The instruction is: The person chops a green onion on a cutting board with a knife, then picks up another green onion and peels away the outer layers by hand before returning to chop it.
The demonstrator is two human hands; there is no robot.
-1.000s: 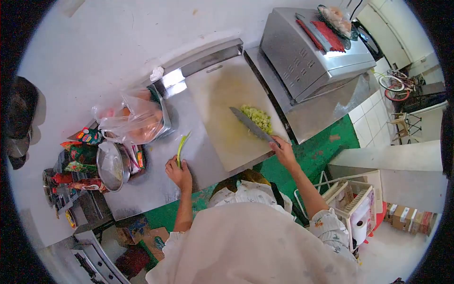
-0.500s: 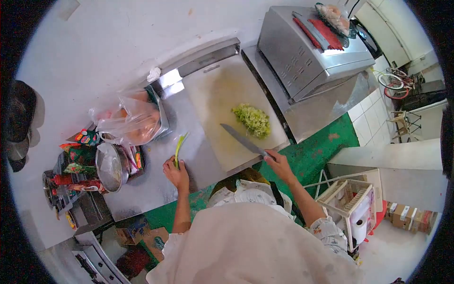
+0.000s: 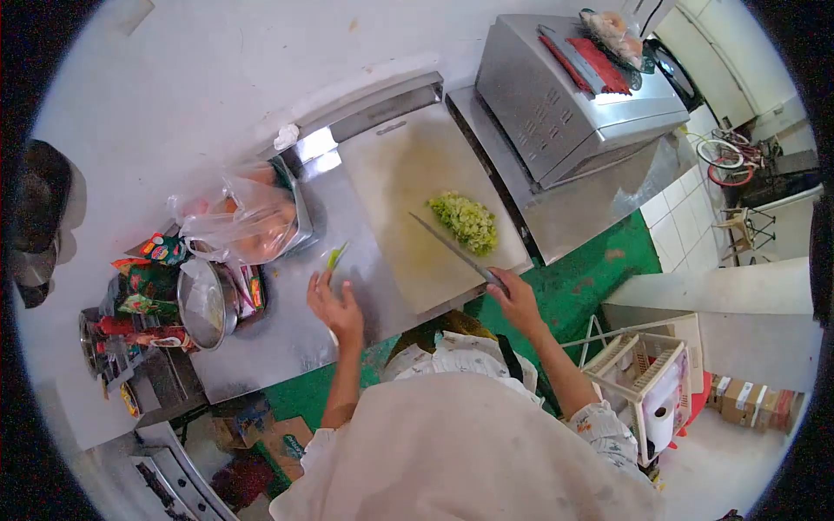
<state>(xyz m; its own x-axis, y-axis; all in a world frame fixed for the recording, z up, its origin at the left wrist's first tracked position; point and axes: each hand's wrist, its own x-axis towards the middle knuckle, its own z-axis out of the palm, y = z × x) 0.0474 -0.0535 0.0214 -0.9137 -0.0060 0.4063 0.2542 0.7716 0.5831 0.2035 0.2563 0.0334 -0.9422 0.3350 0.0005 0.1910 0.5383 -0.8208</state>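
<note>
Holds knife (image 3: 447, 244) by its handle in tightly closed right hand (image 3: 515, 300); pinches green onion (image 3: 335, 256) in loosely curled fingers (image 3: 318, 288) of left hand (image 3: 337, 311); likely light, limp, best gripped near white end.

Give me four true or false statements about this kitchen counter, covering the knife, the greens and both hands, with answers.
1. The right hand holds a knife. True.
2. The chopped greens lie in a bowl. False: they are piled on the cutting board.
3. The left hand holds a green stalk. True.
4. A bag lies on the board. False: the plastic bag sits off the board, to its left.
</note>
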